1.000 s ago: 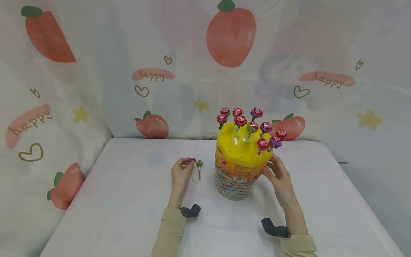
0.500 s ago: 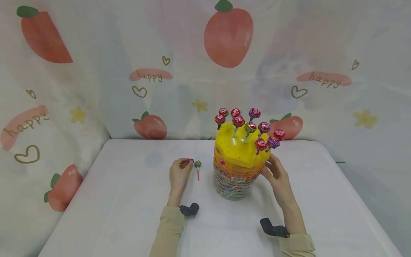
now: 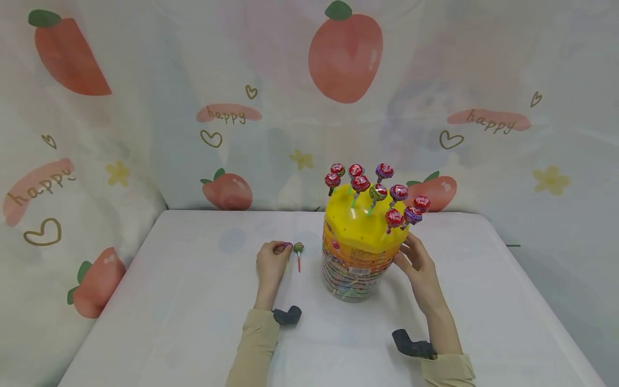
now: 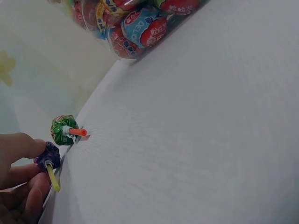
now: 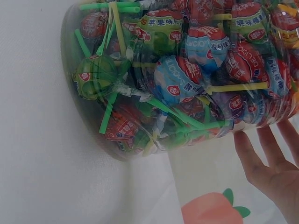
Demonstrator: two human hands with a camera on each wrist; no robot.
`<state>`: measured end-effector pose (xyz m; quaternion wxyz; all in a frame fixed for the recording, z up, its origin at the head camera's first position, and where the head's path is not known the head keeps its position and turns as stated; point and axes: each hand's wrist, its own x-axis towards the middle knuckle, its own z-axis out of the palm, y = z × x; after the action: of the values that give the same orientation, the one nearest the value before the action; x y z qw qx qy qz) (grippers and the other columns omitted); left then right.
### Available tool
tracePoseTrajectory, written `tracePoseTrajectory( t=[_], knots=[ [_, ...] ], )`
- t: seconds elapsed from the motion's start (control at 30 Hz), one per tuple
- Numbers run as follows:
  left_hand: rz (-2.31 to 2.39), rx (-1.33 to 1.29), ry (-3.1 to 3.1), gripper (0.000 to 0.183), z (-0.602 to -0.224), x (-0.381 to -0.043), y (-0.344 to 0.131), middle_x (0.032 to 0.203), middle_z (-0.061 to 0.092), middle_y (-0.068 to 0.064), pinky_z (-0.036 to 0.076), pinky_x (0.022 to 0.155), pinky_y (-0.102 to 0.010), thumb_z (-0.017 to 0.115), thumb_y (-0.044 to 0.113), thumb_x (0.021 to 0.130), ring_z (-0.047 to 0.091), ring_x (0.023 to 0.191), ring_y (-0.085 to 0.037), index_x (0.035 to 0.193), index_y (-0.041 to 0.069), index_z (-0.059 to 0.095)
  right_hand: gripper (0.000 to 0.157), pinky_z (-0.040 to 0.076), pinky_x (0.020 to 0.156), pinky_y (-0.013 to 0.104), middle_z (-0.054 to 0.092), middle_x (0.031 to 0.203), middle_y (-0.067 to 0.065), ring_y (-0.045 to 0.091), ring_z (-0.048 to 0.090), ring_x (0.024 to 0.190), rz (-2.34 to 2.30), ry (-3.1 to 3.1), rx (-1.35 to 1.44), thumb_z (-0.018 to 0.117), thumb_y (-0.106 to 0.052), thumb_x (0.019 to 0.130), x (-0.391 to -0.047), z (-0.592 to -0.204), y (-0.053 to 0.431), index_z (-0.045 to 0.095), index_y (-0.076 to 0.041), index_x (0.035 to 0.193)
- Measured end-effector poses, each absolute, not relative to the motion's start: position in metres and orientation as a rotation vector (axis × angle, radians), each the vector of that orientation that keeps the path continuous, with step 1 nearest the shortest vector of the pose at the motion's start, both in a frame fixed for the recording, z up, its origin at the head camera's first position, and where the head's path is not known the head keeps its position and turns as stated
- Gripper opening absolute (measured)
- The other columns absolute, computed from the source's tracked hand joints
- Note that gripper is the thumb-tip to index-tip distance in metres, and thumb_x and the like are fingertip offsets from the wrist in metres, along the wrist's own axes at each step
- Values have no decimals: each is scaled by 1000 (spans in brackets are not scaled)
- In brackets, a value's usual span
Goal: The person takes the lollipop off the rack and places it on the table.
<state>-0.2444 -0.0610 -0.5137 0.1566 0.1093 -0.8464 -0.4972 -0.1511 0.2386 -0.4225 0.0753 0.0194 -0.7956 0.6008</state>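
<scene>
My left hand (image 3: 271, 264) pinches a purple-wrapped lollipop (image 4: 49, 155) by its head between thumb and fingers; its yellow stick points down past the fingertips. Beside it on the table lies a green-wrapped lollipop (image 3: 298, 248) with a red stick. A big clear jar (image 3: 345, 287) stands to the right of these, and its yellow lid (image 3: 348, 228) has several lollipops (image 3: 360, 184) stuck upright in it. Against the jar's right side rest the fingertips of my right hand (image 3: 424, 274), fingers spread and fairly straight. Lollipops with green and yellow sticks show through the jar wall (image 5: 154, 79).
The white-covered table (image 3: 193, 301) reaches back to a hanging cloth (image 3: 280, 70) printed with fruit and hearts. Small holes dot the front of the lid. Each wrist wears a black camera mount (image 3: 288, 316).
The left fingers have closed further over the purple lollipop, hiding more of it in the head view. The right hand and the jar stay in place; the head view shifts slightly.
</scene>
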Motion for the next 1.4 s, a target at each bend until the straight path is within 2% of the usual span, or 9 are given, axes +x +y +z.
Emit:
tracePoseTrajectory(
  t=[0.33,0.57,0.93,1.4],
  knots=[
    [-1446,301,-2388,20,-515,-243,-62,83,65,-8,45,64,-22,75,19,81,59,70,-15,95,4,74,56,40,90,4,31,152,12,-3,38,124,1811,-2369,76,51,-22,99,-151,-424,239,29,-21,151],
    [-1483,303,-2336,22,-515,-240,-65,85,67,-11,48,65,-23,76,15,80,63,73,-19,97,1,73,56,39,90,5,33,153,10,-3,38,124,1792,-2390,65,51,-24,99,-152,-424,239,29,-23,151],
    [-1515,318,-2310,22,-511,-234,-68,87,67,-10,49,66,-24,75,14,81,64,74,-20,99,3,73,56,40,90,5,33,152,11,-2,39,124,1802,-2376,75,51,-22,99,-151,-423,239,29,-22,151],
    [-1571,173,-2191,20,-473,-219,-63,89,68,-10,49,66,-17,74,14,83,65,76,-19,102,7,72,57,39,90,5,32,153,10,-2,38,125,1788,-2389,69,52,-23,99,-151,-422,239,28,-23,151]
  ],
)
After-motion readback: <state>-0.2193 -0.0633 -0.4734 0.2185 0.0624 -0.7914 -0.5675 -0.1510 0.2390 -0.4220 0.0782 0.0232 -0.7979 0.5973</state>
